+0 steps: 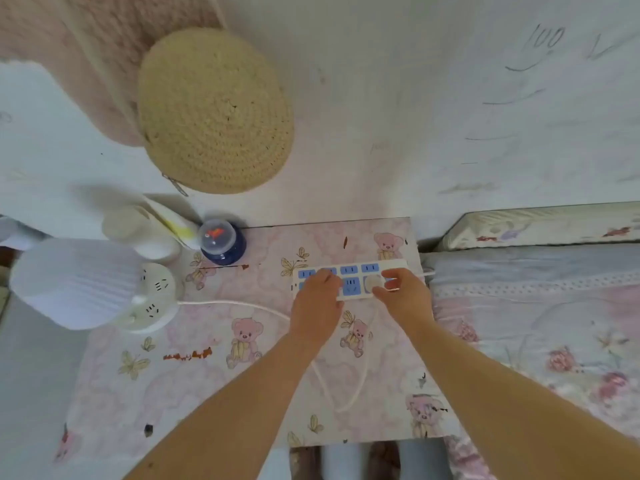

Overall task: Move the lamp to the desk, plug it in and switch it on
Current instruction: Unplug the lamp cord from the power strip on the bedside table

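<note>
A white lamp (79,282) with a pleated shade and a round cat-face base stands at the desk's left edge. Its white cord (235,304) runs right across the pink bear-patterned desk (194,386) and passes under my arms. A white power strip (349,271) with blue sockets lies at the desk's far right. My left hand (317,306) presses down on the strip's left part. My right hand (403,294) grips the round white plug (374,283), which sits on a socket near the strip's right end.
A dark blue dome ornament (221,242) and a white cup (142,233) stand at the back left. A woven straw bag (214,112) hangs on the wall above. A bed (540,306) with floral covers adjoins the desk on the right.
</note>
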The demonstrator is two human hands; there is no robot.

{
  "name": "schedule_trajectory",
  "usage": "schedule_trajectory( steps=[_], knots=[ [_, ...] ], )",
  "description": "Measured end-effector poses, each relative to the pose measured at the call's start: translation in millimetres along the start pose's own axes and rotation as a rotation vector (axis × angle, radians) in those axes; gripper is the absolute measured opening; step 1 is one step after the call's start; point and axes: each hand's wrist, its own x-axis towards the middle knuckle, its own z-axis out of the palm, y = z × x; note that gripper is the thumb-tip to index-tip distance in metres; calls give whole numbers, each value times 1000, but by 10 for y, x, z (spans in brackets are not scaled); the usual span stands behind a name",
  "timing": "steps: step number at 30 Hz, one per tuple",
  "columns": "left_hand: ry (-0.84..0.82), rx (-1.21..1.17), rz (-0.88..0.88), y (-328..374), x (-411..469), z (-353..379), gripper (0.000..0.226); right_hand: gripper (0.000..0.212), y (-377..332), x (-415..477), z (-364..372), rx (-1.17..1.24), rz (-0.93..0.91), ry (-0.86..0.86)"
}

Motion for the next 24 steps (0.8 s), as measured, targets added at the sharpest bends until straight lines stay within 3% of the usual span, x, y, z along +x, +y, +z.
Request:
schedule_trajectory(
  steps=[3,8,13,17,24],
  knots=[
    [77,197,90,-9,152,71,50,33,19,56,31,-4,23,38],
    [36,285,134,-38,325,189,70,22,54,149,129,-48,-34,110],
    [61,233,105,-52,409,264,67,21,28,217,157,-115,-24,115],
    [93,128,55,-44,429,283,65,40,-45,263,146,-206,-26,87],
    [51,42,2,-33,478,288,67,36,-97,291,159,-226,-1,76]
  ],
)
